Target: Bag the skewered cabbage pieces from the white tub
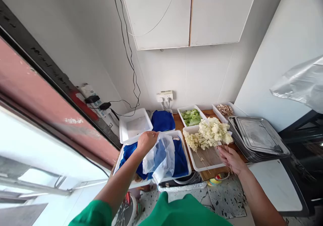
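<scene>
My left hand [146, 140] is closed on a clear plastic bag [161, 158] and holds it up above a white tray [185, 153] lined with blue cloth. My right hand [230, 158] grips a bunch of cauliflower skewers [214, 132] by their sticks, lifted over another white tray [199, 163] where more cauliflower skewers [193, 140] lie. My green sleeves show at the bottom edge.
An empty white tray [135, 125], a blue cloth bundle [163, 120], a tray of green leaves [191, 116] and a tray of brown pieces [224, 109] stand at the back. Stacked metal trays [257, 138] sit at the right. A wall socket [164, 96] and cables hang behind.
</scene>
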`<state>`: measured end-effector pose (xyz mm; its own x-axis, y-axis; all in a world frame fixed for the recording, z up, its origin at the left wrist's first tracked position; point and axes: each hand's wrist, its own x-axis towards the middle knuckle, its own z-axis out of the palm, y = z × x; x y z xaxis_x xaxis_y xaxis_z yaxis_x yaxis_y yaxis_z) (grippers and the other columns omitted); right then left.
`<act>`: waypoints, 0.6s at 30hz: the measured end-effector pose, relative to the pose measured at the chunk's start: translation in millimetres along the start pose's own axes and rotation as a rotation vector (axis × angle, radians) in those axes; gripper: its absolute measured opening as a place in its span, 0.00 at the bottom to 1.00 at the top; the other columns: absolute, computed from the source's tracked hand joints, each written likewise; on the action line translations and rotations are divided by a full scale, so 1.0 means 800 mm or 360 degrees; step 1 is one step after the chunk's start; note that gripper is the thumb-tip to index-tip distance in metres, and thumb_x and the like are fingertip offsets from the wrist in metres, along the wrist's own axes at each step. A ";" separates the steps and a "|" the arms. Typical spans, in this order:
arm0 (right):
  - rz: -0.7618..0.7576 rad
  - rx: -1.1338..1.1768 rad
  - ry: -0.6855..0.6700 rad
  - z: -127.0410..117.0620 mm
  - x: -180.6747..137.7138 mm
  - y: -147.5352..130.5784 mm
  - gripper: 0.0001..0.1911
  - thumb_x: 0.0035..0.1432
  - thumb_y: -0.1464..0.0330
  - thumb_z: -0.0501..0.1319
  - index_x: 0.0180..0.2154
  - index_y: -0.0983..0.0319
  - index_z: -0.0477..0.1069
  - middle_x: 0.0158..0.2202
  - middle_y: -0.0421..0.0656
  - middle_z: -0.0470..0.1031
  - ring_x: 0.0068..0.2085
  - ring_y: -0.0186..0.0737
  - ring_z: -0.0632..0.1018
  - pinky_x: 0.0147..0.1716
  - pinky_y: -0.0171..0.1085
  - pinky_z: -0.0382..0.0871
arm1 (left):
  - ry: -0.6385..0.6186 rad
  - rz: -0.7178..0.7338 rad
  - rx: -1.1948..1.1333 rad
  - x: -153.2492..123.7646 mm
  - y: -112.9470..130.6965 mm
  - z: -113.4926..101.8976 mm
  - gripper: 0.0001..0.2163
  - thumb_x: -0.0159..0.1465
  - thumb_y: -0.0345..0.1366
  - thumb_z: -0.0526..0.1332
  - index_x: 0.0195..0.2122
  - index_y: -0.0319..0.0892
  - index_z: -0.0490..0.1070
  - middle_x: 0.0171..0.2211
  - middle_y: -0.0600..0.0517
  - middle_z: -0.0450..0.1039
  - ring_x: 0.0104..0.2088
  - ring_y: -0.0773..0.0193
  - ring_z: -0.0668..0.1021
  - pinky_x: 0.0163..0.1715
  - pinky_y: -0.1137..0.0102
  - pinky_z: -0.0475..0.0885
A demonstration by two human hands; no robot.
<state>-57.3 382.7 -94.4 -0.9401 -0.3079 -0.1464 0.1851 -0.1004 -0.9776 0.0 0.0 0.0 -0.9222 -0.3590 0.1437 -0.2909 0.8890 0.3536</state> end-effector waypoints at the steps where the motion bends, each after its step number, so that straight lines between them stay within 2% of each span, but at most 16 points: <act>1: -0.0002 0.0021 -0.0072 0.006 -0.009 -0.008 0.22 0.47 0.52 0.68 0.32 0.61 0.63 0.18 0.28 0.51 0.16 0.22 0.49 0.15 0.29 0.36 | -0.0005 -0.0018 0.0002 0.006 0.004 0.003 0.21 0.65 0.45 0.49 0.38 0.40 0.79 0.41 0.39 0.79 0.44 0.49 0.78 0.41 0.62 0.69; 5: 0.0078 0.0191 -0.0529 0.039 -0.049 -0.029 0.19 0.53 0.54 0.66 0.38 0.61 0.67 0.19 0.29 0.51 0.16 0.21 0.48 0.15 0.29 0.38 | -0.0061 -0.0052 -0.0095 0.031 0.014 0.017 0.21 0.64 0.48 0.50 0.32 0.40 0.79 0.38 0.40 0.79 0.42 0.49 0.78 0.38 0.64 0.68; 9: 0.0328 0.0352 -0.0990 0.088 -0.085 -0.033 0.16 0.53 0.58 0.68 0.36 0.62 0.68 0.19 0.29 0.54 0.15 0.20 0.48 0.13 0.29 0.39 | -0.0196 -0.0049 -0.0318 0.052 0.018 0.027 0.21 0.62 0.50 0.53 0.28 0.41 0.77 0.30 0.44 0.78 0.36 0.54 0.78 0.32 0.68 0.67; 12: 0.0499 0.0457 -0.1281 0.123 -0.096 -0.025 0.19 0.50 0.57 0.70 0.34 0.63 0.67 0.16 0.27 0.52 0.14 0.19 0.47 0.12 0.28 0.37 | -0.0247 -0.0052 -0.0425 0.057 0.017 0.027 0.22 0.61 0.53 0.53 0.30 0.41 0.78 0.24 0.49 0.75 0.30 0.59 0.76 0.28 0.70 0.66; 15: 0.0583 0.0526 -0.1433 0.146 -0.089 -0.004 0.19 0.51 0.57 0.69 0.34 0.63 0.66 0.15 0.27 0.52 0.13 0.19 0.47 0.12 0.28 0.35 | -0.0279 -0.0044 -0.0543 0.052 0.009 0.022 0.25 0.61 0.56 0.51 0.35 0.41 0.79 0.19 0.52 0.71 0.24 0.63 0.74 0.26 0.71 0.66; 18: 0.0632 0.0588 -0.1435 0.156 -0.072 0.021 0.18 0.53 0.58 0.68 0.34 0.62 0.65 0.16 0.27 0.53 0.13 0.20 0.48 0.11 0.27 0.35 | -0.0301 -0.0011 -0.0638 0.045 -0.004 0.018 0.27 0.61 0.57 0.50 0.39 0.39 0.79 0.16 0.53 0.66 0.22 0.64 0.72 0.26 0.71 0.66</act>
<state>35.5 280.8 -83.8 -0.2597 -0.9568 -0.1307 0.6518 -0.0738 -0.7548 -36.0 -11.9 -9.3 -0.9618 -0.2731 -0.0182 -0.2098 0.6929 0.6898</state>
